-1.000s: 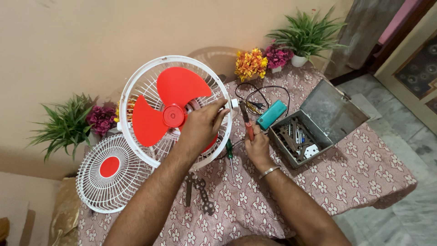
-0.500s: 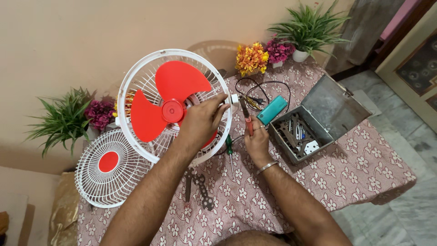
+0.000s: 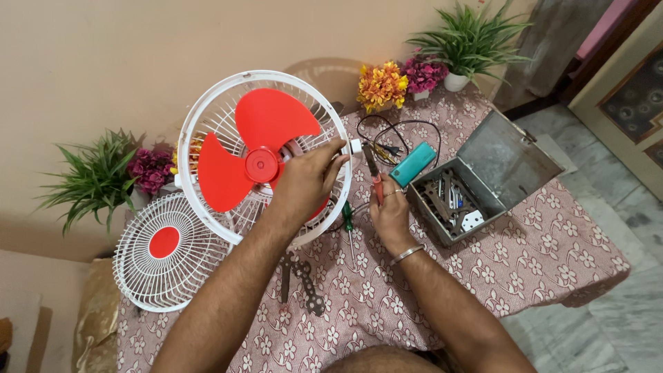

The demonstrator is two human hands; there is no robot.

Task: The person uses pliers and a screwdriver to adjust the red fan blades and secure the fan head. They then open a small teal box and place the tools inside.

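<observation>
Left hand: the left hand (image 3: 307,181) is curled over the front of the fan (image 3: 266,155), fingers folded against the white wire cage near its right rim, thumb stretched up toward the rim; whether it pinches a wire cannot be told.
Right hand: the right hand (image 3: 390,211) is wrapped around the red handle of a screwdriver (image 3: 373,176), whose dark shaft points up and away from the hand toward the fan's right edge.
Fan: it stands tilted on the desk (image 3: 539,249), directly under and beyond the left hand, just left of the right hand; its red blades (image 3: 259,145) and round red hub show through the open cage, the hub just left of the left hand's fingers.
Between the hands: a green-handled screwdriver (image 3: 349,224) lies on the flowered cloth, close below both.
Nearer than the left hand: dark metal tools (image 3: 300,280) lie beside the forearm.
Far left of the left hand: a loose white front grille (image 3: 166,252) with a red centre disc lies flat, touching the fan's lower rim.
Right of the right hand: an open grey metal toolbox (image 3: 483,183) holds assorted tools; a teal case (image 3: 413,164) lies between it and the hand.
Beyond the right hand: a black cable (image 3: 397,135) is coiled, with flower pots (image 3: 400,83) behind it.
</observation>
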